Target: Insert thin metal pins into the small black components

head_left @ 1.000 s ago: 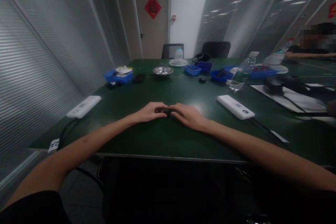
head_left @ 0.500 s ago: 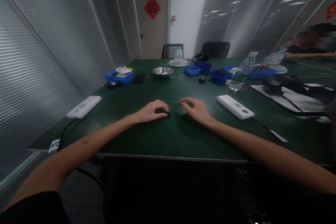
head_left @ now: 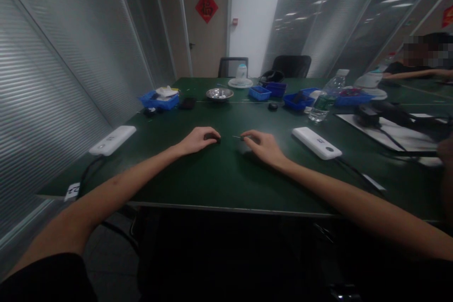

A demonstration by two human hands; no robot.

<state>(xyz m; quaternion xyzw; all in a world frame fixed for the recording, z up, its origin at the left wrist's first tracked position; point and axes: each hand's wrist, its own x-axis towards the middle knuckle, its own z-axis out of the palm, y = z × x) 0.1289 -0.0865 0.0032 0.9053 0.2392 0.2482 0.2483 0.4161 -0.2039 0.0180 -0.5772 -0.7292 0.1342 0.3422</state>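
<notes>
My left hand [head_left: 200, 140] rests low over the green table [head_left: 226, 177], its thumb and fingers closed round a small black object [head_left: 218, 140], mostly hidden by the fingers. To its right, a short way apart, my right hand [head_left: 262, 145] pinches the dark end of a thin metal pin-like tool [head_left: 236, 137]. The bare tip points left toward my left hand. The tool's exact kind is too small to make out.
White power banks [head_left: 113, 139] [head_left: 316, 143] with cables lie on either side. Farther back stand a metal bowl [head_left: 220, 95], blue trays [head_left: 160, 100] [head_left: 259, 93] and a water bottle [head_left: 323, 96]. A person [head_left: 417, 63] sits at the far right.
My left hand has moved left and slightly away from me, still holding the small black object. My right hand has stayed almost in place with the thin tool.
</notes>
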